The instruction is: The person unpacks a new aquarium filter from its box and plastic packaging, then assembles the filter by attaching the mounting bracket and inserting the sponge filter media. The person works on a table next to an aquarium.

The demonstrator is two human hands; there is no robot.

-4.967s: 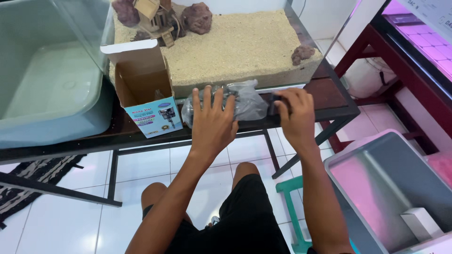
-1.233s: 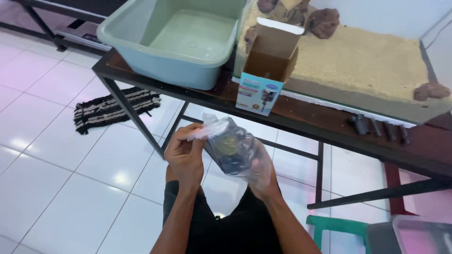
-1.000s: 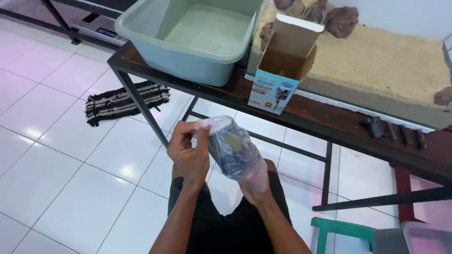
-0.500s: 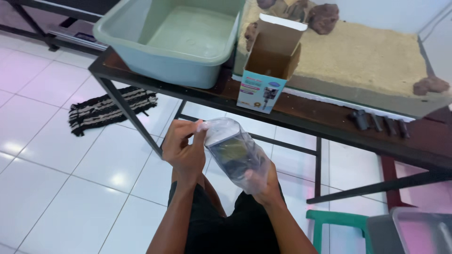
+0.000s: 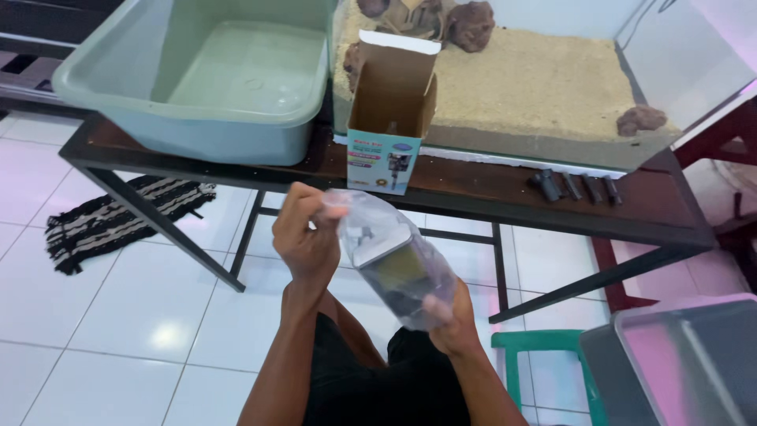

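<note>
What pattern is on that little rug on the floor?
Black and white stripes on the rug, seen in the head view.

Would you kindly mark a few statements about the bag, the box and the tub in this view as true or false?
1. Both hands hold a clear plastic bag with a dark device inside. True: the left hand grips its top, the right hand its lower end.
2. The cardboard box on the table is shut. False: its top flap stands open.
3. The green tub is full of sand. False: it looks empty; the sand lies in the glass tank.
4. Small dark parts lie on the table. True.
</note>
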